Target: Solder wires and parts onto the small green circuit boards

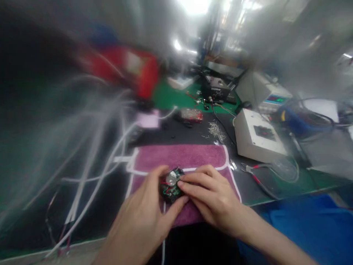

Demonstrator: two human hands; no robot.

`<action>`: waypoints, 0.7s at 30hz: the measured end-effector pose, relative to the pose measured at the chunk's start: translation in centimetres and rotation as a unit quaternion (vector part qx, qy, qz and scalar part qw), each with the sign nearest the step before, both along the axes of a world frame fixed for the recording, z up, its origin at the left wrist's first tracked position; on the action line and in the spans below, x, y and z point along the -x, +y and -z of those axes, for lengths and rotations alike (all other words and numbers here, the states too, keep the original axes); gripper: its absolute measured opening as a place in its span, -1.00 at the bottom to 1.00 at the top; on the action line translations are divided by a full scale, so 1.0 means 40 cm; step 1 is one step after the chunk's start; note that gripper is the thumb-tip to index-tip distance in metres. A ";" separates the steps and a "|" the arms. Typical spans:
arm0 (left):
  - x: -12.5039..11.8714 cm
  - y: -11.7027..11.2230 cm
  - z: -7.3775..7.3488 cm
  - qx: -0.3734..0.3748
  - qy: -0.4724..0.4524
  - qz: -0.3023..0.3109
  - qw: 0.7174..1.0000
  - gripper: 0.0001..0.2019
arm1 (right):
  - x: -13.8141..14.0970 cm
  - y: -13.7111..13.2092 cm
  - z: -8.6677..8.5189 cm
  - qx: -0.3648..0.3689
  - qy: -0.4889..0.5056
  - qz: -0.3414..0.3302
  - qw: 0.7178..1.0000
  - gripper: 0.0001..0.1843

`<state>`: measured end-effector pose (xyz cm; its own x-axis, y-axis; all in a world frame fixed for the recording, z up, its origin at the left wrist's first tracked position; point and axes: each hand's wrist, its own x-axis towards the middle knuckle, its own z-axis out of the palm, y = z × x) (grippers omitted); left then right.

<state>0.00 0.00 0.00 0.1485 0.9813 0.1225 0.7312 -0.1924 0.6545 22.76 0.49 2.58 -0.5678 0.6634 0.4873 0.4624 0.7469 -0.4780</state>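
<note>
My left hand [143,217] and my right hand [212,195] meet over a purple towel [182,156] with a white border at the bench's near edge. Between them they hold a small dark electronic part [171,184] with a round silver disc on top and thin red and green wires. The left fingers curl around its left and underside. The right fingers press together on its right side and top. Much of the part is hidden by the fingers.
A white box with a dark panel [256,136] stands right of the towel, a red-and-black lead [256,176] in front of it. Small metal pins [216,130] lie behind the towel. White cables [91,173] blur across the left. A blue bin [309,224] sits lower right.
</note>
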 end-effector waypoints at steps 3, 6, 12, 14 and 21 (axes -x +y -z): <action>0.010 0.016 -0.013 0.005 0.003 0.027 1.000 -0.43 | -0.018 0.003 -0.018 0.011 0.040 0.031 0.999 -0.66; 0.020 0.021 -0.040 0.069 -0.086 0.020 0.994 -0.51 | -0.050 0.009 -0.032 0.018 0.076 0.095 0.992 -0.71; 0.014 0.013 -0.100 0.277 -0.485 -0.137 0.818 -0.28 | -0.115 0.032 -0.010 0.015 0.092 0.192 0.977 -0.77; 0.006 0.024 -0.109 0.313 -0.576 -0.144 0.742 -0.36 | -0.120 0.038 0.009 0.012 0.093 0.202 0.975 -0.80; -0.011 0.072 -0.110 0.345 -0.626 -0.196 0.671 -0.68 | -0.110 0.040 0.046 0.016 0.081 0.228 0.970 -0.84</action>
<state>0.45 2.90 4.41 0.0668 0.8021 -0.5935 -0.5686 0.5194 0.6379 27.14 2.09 0.74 -0.1291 0.8441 0.5203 0.6584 0.4654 -0.5915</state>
